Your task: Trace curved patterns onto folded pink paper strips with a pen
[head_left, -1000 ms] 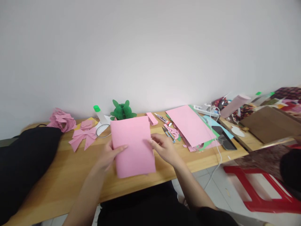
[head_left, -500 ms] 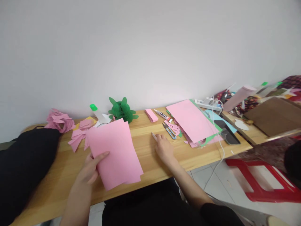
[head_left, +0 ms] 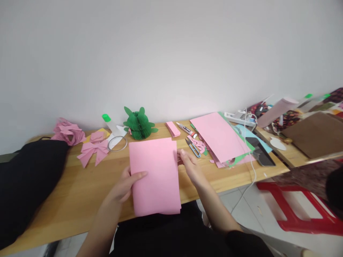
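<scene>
A folded sheet of pink paper is held over the front edge of the wooden table. My left hand grips its left side, thumb flat on the front and fingers behind. At its right edge is my right hand, fingers curled together near the paper; whatever they hold is hidden. Blue-handled thread snips lie just beyond my right hand, beside pink paper cut-outs. Behind them are a tube of glue and a folded pink paper strip. A green honeycomb paper ball with leaves stands behind the sheet.
On the left are a pink paper bow, a metal ring, a green-capped bottle, a crumpled pink paper flower and a black bag. Rightward are stacked pink sheets, a phone, a white cable and a red stool.
My left hand has brought the pink paper rightward and turned it more upright. My right hand has lifted from the table, where it held a thin pale pointed stick, to the paper's right edge.
</scene>
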